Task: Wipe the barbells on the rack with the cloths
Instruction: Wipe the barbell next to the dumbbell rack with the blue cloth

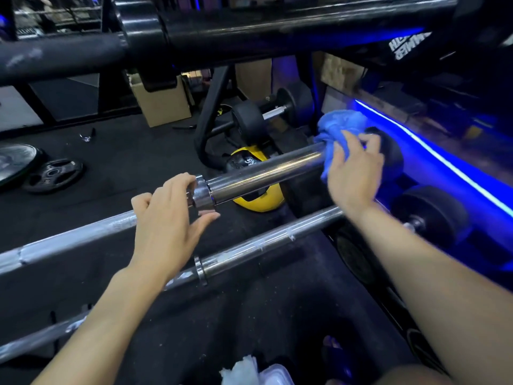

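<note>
The blue cloth (337, 134) was gripped by the right hand (355, 168) at the outer end of the barbell sleeve (266, 173); the collar (204, 194) was loosely cupped, fingers relaxed, by the left hand (166, 220). Wiping was under way; a stroke toward the collar seemed next.

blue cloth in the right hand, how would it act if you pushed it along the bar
The crumpled blue cloth looks soft and floppy, so it would likely bunch rather than slide flat. The shiny chrome barbell sleeve looks smooth, so it probably glides easily.
</note>
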